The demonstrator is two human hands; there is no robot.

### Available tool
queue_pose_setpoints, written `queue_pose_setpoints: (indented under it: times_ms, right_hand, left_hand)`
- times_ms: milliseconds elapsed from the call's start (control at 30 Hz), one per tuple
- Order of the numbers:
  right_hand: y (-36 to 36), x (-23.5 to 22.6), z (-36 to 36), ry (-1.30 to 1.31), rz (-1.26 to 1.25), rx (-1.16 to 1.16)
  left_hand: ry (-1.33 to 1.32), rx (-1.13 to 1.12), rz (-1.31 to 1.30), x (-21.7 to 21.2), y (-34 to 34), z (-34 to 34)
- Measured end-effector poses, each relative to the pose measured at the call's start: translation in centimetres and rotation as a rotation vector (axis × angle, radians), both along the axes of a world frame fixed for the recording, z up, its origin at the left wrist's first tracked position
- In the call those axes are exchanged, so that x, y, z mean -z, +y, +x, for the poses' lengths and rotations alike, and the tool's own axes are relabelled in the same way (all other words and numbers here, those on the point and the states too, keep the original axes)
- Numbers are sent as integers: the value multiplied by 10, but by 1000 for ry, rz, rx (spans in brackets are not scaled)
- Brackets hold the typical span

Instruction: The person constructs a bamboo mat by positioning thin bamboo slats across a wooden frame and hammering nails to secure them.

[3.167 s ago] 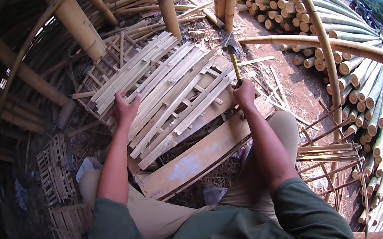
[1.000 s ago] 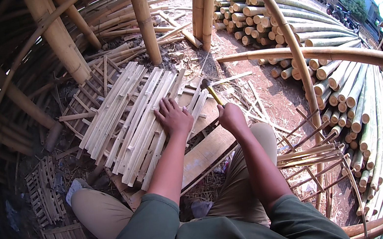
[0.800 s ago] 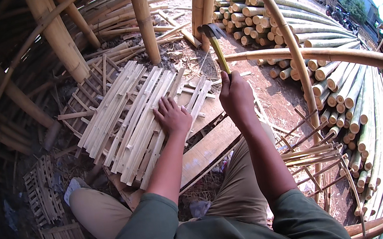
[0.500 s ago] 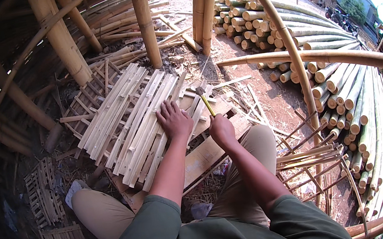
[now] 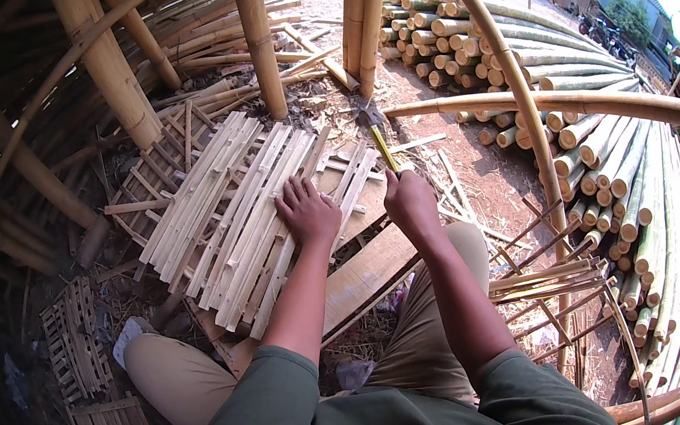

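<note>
My left hand (image 5: 309,211) lies flat on a panel of pale bamboo slats (image 5: 227,220), fingers spread over the slats near its right side. The slats run side by side over crosspieces. In my right hand (image 5: 411,204) is a hammer (image 5: 384,147) with a yellow handle, gripped low. Its dark head is up and away from the panel, beyond the panel's right edge. Under the panel's near right side lies a wide wooden board (image 5: 366,272), between my knees.
Upright bamboo posts (image 5: 258,44) stand beyond the panel. A large stack of cut bamboo poles (image 5: 610,137) fills the right, behind a curved bamboo rail (image 5: 569,101). A thin slatted frame (image 5: 545,292) sits beside my right knee. Smaller slatted pieces (image 5: 78,340) lie at left.
My right hand has risen and moved right with the hammer, swinging its head up and away from the slats. The left hand stays on the panel.
</note>
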State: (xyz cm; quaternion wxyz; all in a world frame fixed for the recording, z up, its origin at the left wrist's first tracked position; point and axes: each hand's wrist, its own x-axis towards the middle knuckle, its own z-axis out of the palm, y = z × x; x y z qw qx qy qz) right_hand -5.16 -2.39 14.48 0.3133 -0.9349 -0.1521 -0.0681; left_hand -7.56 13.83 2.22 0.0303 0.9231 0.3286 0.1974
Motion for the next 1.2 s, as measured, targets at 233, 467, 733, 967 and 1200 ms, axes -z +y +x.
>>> queue_pose_setpoints:
  times_ms: [233,467,733,967,1200]
  right_hand:
    - [5,19,-4,-267,192,75]
    - [-13,85,8,174,-71,42]
    - [-16,77,2,154,-86,14]
    - [2,-30,-6,-95,170,39]
    - [-4,97,4,111,-104,23]
  left_hand:
    - [1,5,0,-6,-5,0]
    - [-12,-4,14,1,-3,-2]
    - [-71,7,49,-1,-3,0]
    - [-75,-1,54,5,4,1]
    - [-89,61,9,0,-3,2]
